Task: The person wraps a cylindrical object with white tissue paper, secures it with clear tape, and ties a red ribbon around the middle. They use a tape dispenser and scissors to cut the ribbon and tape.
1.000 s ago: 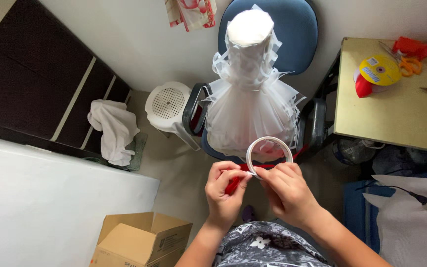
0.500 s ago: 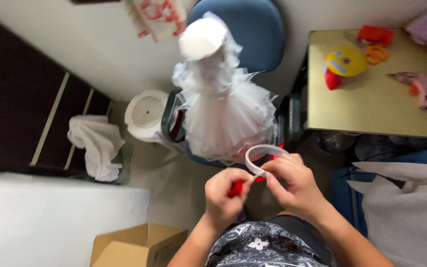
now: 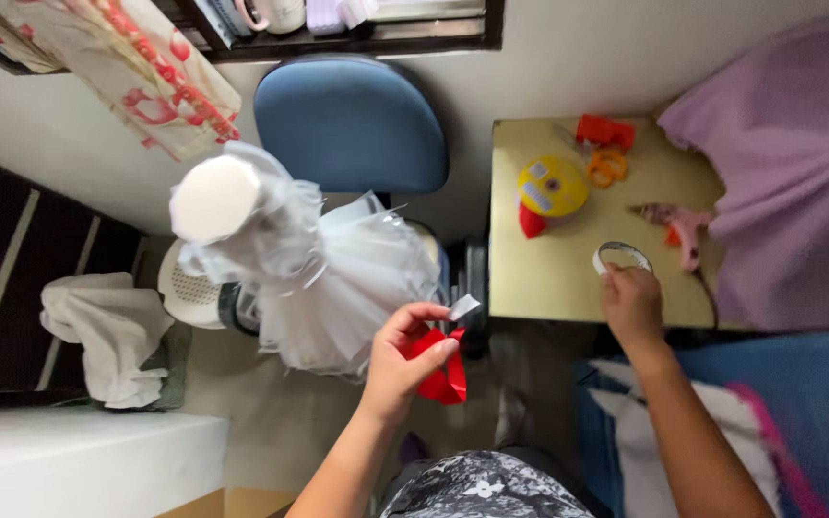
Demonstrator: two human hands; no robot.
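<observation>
While my left hand (image 3: 405, 360) pinches a tape strip (image 3: 463, 307) and red ribbon (image 3: 441, 369) and my right hand (image 3: 632, 302), well apart, rests on the tape roll (image 3: 622, 256) on the tabletop (image 3: 554, 273), the loose strip could stick to the white tulle dress (image 3: 338, 278).

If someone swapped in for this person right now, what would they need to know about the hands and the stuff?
Left hand: pinches a red ribbon piece and a short strip of white tape, in front of the white tulle dress on the blue chair.
Right hand: on the tape roll on the yellow table.
Done: a tape piece is off the roll.
Left: the ribbon is not yet stuck to anything.
</observation>
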